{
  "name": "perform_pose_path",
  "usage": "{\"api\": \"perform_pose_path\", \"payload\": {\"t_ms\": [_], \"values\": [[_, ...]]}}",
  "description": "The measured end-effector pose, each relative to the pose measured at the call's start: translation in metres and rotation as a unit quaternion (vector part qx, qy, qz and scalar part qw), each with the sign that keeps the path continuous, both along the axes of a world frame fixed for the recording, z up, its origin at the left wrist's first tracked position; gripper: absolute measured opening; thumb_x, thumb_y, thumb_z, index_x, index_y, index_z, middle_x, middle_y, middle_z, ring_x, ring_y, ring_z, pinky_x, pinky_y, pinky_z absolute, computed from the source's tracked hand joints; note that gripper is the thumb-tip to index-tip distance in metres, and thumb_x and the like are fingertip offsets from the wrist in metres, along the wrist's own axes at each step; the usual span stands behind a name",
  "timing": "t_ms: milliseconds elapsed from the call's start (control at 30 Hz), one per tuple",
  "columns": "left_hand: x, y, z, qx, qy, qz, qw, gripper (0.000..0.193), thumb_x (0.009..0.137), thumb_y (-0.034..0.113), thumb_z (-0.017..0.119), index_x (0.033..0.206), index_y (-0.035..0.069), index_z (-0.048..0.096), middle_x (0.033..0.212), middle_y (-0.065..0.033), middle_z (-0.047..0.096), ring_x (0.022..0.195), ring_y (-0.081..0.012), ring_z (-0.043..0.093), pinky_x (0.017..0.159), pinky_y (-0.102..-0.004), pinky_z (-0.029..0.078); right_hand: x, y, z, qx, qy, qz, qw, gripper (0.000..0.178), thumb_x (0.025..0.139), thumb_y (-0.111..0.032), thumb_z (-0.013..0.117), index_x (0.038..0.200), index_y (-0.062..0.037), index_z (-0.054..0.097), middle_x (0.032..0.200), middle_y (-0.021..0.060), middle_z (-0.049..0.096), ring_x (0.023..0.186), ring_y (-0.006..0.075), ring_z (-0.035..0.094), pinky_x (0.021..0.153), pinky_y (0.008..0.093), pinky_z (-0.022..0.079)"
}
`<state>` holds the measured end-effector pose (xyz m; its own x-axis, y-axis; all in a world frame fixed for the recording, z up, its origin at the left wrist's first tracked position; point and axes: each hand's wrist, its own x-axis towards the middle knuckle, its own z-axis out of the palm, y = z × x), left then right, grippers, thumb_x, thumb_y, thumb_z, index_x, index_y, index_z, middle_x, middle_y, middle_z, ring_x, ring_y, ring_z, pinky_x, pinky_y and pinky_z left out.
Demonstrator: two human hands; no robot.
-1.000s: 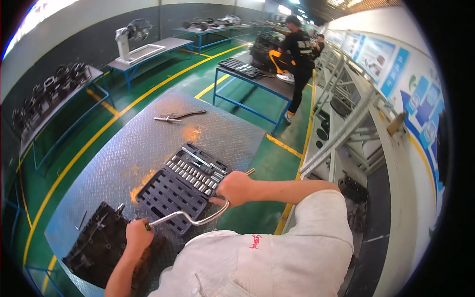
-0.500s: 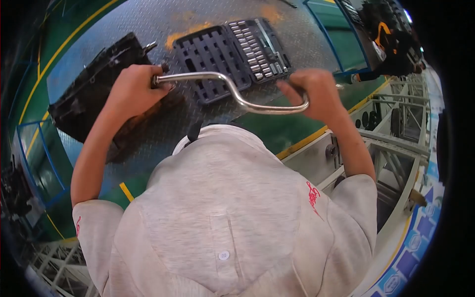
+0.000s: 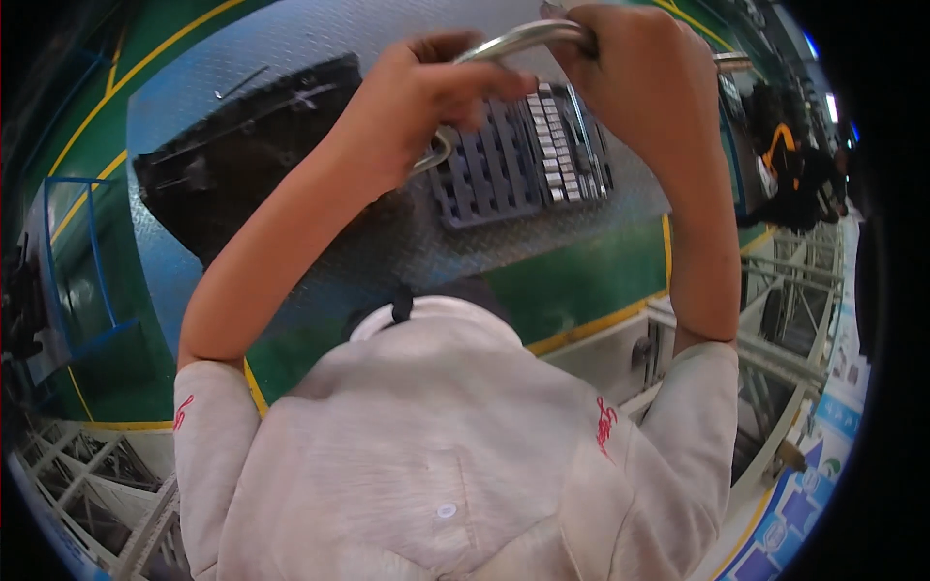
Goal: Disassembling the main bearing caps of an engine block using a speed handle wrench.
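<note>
The cranked silver bar point(image 3: 523, 37) spans both hands: the right hand point(image 3: 644, 73) grasps it, while the left hand's point(image 3: 412, 102) grip (blurred) I cannot tell. A firm, widely spaced hold should steady it best. Beyond: treadplate surface point(image 3: 378, 257), green floor point(image 3: 581, 300).

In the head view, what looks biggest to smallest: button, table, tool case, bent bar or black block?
1. Table
2. Black block
3. Tool case
4. Button
Bent bar: bigger than the button, but partly hidden, so unsure against the case.
</note>
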<state>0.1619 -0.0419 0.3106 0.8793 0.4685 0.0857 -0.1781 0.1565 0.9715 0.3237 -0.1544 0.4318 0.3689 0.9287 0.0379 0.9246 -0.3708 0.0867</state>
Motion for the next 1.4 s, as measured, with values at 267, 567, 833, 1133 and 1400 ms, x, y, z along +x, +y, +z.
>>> {"api": "perform_pose_path", "payload": {"t_ms": [267, 567, 833, 1133, 1400], "values": [[0.017, 0.152, 0.007, -0.196, -0.089, 0.099, 0.972, 0.051, 0.103, 0.050, 0.057, 0.070, 0.015, 0.041, 0.057, 0.0042, 0.029, 0.045, -0.0099, 0.026, 0.044, -0.0272, 0.022, 0.079, 0.152, -0.021, 0.507, 0.010, 0.288, 0.812, 0.072, 0.083, -0.035, 0.076, 0.141, -0.0047, 0.046, 0.129, 0.0205, 0.058, 0.127, 0.0393, 0.052, 0.110, 0.0513, 0.040], [0.058, 0.266, -0.042, -0.192, -0.164, 0.153, 0.956, 0.055, 0.107, 0.050, 0.050, 0.066, 0.015, 0.037, 0.058, 0.0028, 0.027, 0.050, -0.0094, 0.027, 0.050, -0.0280, 0.024, 0.116, 0.404, -0.059, 0.219, 0.927, 0.078, 0.295, 0.049, 0.108, -0.045, 0.034, 0.070, -0.0164, 0.040, 0.055, -0.0039, 0.031, 0.045, 0.0117, 0.032, 0.045, 0.0297, 0.028], [0.086, 0.366, -0.058, -0.135, 0.045, 0.293, 0.945, 0.040, 0.105, 0.042, 0.048, 0.075, 0.015, 0.048, 0.056, 0.0045, 0.034, 0.045, -0.0095, 0.032, 0.046, -0.0270, 0.026, 0.112, 0.564, -0.117, 0.227, 0.880, 0.017, 0.417, 0.052, 0.106, -0.048, 0.031, 0.062, -0.0223, 0.030, 0.051, -0.0061, 0.018, 0.040, 0.0110, 0.016, 0.039, 0.0302, 0.011], [0.104, 0.391, -0.132, -0.206, 0.115, 0.312, 0.920, 0.042, 0.105, 0.047, 0.051, 0.077, 0.015, 0.049, 0.058, 0.0051, 0.036, 0.046, -0.0095, 0.033, 0.046, -0.0268, 0.027, 0.118, 0.639, -0.231, 0.110, 0.913, -0.007, 0.394, 0.046, 0.103, -0.040, 0.032, 0.060, -0.0241, 0.029, 0.051, -0.0071, 0.018, 0.040, 0.0110, 0.016, 0.039, 0.0306, 0.011], [0.108, 0.395, -0.147, -0.219, 0.129, 0.317, 0.914, 0.038, 0.105, 0.044, 0.053, 0.082, 0.014, 0.049, 0.060, 0.0046, 0.039, 0.046, -0.0097, 0.034, 0.046, -0.0277, 0.029, 0.121, 0.659, -0.275, 0.082, 0.928, -0.034, 0.363, 0.044, 0.101, -0.039, 0.034, 0.060, -0.0237, 0.028, 0.051, -0.0074, 0.020, 0.039, 0.0113, 0.015, 0.039, 0.0306, 0.011]]}}
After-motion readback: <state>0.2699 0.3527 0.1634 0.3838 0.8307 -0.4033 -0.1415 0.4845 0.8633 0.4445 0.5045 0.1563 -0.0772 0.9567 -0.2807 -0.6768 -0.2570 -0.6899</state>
